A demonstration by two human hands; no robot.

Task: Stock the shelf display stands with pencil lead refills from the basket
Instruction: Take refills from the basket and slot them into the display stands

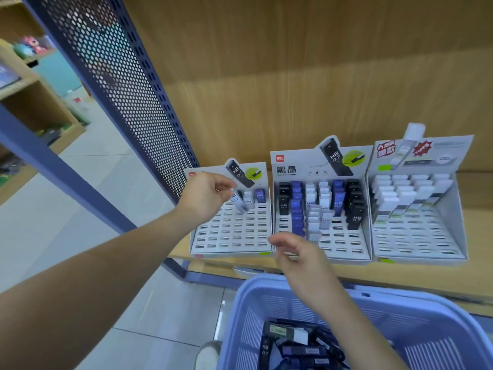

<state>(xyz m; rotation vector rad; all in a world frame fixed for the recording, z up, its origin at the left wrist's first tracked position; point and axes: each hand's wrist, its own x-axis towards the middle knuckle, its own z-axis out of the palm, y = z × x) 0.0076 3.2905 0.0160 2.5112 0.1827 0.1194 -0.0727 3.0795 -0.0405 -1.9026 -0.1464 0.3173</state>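
Note:
Three white display stands sit on a wooden shelf. Over the left stand (232, 236), which is mostly bare slots, my left hand (205, 194) pinches a pale lead refill case (238, 202), tilted above the upper rows. A white case (248, 198) and a blue one (260, 195) stand in its top row. The middle stand (320, 244) holds black, blue and white cases. My right hand (296, 252) hovers with loosely curled fingers in front of the middle stand, holding nothing. Below it, the blue basket (400, 316) holds several dark refill cases (293, 345).
The right stand (416, 236) carries white cases in its upper rows. A blue perforated metal panel (120, 84) rises left of the stands. The wooden shelf edge (400, 273) runs above the basket. Tiled floor and other shelving lie to the left.

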